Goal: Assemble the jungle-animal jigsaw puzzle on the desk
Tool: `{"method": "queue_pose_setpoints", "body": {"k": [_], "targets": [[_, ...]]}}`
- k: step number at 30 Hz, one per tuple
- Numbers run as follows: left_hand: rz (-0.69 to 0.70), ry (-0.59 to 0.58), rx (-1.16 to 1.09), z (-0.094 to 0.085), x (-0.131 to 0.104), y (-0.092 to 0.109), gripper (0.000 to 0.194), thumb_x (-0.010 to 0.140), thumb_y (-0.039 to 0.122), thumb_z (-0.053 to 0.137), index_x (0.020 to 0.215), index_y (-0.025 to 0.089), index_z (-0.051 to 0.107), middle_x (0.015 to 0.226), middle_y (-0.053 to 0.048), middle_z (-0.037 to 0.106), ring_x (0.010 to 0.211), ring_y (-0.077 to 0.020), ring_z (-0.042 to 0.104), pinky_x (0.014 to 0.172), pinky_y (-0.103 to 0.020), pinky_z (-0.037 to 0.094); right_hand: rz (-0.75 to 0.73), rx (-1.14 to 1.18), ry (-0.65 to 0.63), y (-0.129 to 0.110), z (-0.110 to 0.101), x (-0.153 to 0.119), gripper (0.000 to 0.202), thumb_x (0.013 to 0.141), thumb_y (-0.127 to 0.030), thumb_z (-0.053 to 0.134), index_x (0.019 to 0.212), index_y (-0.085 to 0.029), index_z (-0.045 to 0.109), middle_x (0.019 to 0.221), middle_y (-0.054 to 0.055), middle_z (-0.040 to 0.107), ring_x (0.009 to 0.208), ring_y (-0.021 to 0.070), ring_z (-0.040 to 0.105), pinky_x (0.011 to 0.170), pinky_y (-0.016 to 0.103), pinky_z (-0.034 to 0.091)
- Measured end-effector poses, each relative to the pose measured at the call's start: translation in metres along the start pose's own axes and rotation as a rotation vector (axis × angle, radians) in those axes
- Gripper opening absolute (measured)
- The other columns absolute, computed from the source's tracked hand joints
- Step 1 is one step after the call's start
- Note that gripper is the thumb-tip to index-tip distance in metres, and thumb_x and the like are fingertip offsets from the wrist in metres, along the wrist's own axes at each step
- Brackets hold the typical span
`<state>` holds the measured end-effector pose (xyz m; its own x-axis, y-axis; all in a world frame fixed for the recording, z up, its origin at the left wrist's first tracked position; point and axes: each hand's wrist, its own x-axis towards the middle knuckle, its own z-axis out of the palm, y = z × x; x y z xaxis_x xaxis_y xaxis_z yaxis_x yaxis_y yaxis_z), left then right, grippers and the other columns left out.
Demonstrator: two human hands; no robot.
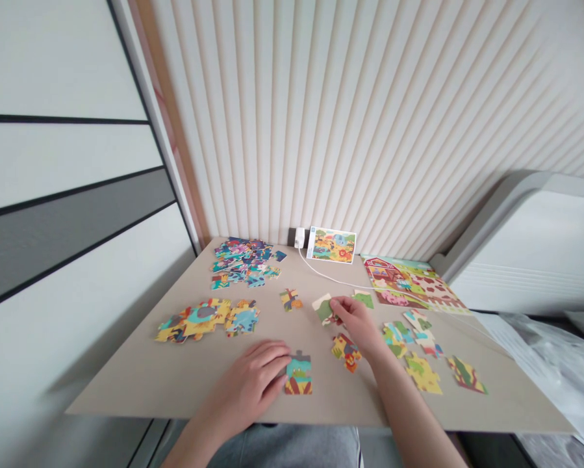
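My right hand [354, 320] pinches a puzzle piece [323, 308] with pale and green shapes, over the middle of the table. My left hand [263, 375] lies on the table with its fingers stretched out, the fingertips at the left edge of a teal and yellow puzzle piece [299, 374] that shows a green animal. Below my right hand lies a colourful piece [346, 351] with red and yellow. A small piece with a tree [290, 299] rests to the left of the held one. Just beyond my right hand is a green piece [364, 298].
Stacked yellow pieces [199, 318] lie at the left, with a dark blue pile [247, 260] behind. A picture card [332, 245] leans by a white charger [299, 237]; its cable crosses an assembled farm puzzle [413, 284]. More loose pieces [422, 372] lie at the right.
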<state>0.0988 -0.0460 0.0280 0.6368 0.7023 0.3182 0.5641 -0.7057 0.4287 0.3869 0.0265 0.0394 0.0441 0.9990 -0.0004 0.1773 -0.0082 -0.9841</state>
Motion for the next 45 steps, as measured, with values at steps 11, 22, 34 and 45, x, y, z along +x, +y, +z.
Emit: {"method": "queue_pose_setpoints", "body": {"k": [11, 22, 34, 45], "targets": [[0.007, 0.007, 0.008, 0.0, -0.002, 0.001, 0.038, 0.1, 0.016, 0.056, 0.134, 0.028, 0.066, 0.137, -0.005, 0.067, 0.131, -0.0238, 0.06, 0.114, -0.043, 0.053, 0.042, 0.312, 0.088, -0.002, -0.005, -0.004, 0.047, 0.077, -0.058, 0.082, 0.103, -0.019, 0.079, 0.079, 0.002, 0.072, 0.072, 0.0153, 0.065, 0.069, 0.028, 0.054], [0.003, -0.003, 0.024, -0.002, 0.002, 0.002, 0.035, 0.101, 0.018, 0.056, 0.132, 0.029, 0.066, 0.137, -0.003, 0.066, 0.131, -0.0234, 0.06, 0.114, -0.042, 0.052, 0.017, 0.247, 0.099, -0.005, -0.002, -0.006, 0.05, 0.08, -0.06, 0.078, 0.108, -0.018, 0.077, 0.077, 0.003, 0.072, 0.074, 0.0177, 0.067, 0.071, 0.03, 0.054], [0.035, 0.005, 0.051, 0.0, -0.001, -0.002, 0.043, 0.099, 0.016, 0.057, 0.14, 0.027, 0.061, 0.14, -0.006, 0.065, 0.132, -0.0243, 0.06, 0.114, -0.043, 0.052, 0.0, 0.233, 0.127, -0.009, 0.001, -0.007, 0.053, 0.08, -0.063, 0.077, 0.107, -0.018, 0.076, 0.072, 0.002, 0.071, 0.072, 0.0187, 0.068, 0.067, 0.03, 0.052], [0.0, 0.065, 0.324, 0.001, 0.057, -0.024, 0.038, 0.103, 0.018, 0.044, 0.135, 0.015, 0.063, 0.132, -0.017, 0.067, 0.129, -0.0311, 0.059, 0.113, -0.052, 0.045, -0.042, 0.127, 0.189, -0.006, -0.001, -0.004, 0.055, 0.076, -0.068, 0.077, 0.097, -0.017, 0.078, 0.083, 0.008, 0.077, 0.075, 0.0214, 0.067, 0.068, 0.032, 0.051]]}}
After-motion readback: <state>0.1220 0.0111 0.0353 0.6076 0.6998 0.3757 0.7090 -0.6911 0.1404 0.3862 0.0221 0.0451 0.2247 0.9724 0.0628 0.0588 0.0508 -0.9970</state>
